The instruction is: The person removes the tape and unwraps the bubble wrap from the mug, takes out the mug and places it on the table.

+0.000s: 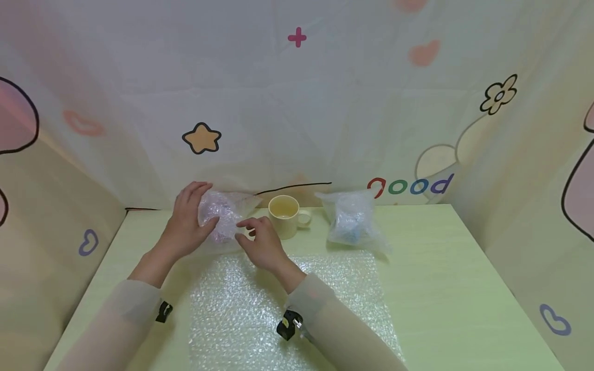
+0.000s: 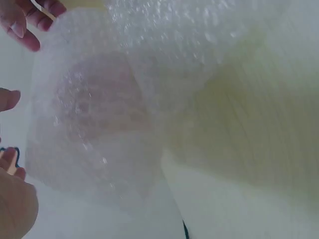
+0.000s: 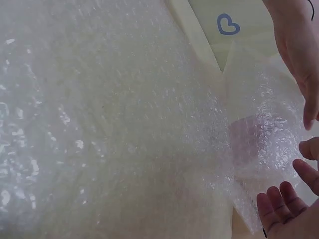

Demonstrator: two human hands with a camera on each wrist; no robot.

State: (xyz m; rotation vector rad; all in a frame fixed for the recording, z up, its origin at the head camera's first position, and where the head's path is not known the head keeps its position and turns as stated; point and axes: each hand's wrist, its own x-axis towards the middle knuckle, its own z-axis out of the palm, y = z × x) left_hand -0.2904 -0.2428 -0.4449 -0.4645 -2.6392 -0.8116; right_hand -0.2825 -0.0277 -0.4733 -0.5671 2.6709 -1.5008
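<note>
The counter bears a flat bubble-wrap sheet. Beyond it sits a pinkish wrapped bundle, between two hands gripping nothing: left hand spread wide, right hand loosely bent, thumb and forefinger parted, near a yellow mug.

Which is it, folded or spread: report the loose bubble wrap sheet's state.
Spread: in the head view, the bubble wrap lies flat on the table. Whether it is doubled, I cannot tell.
</note>
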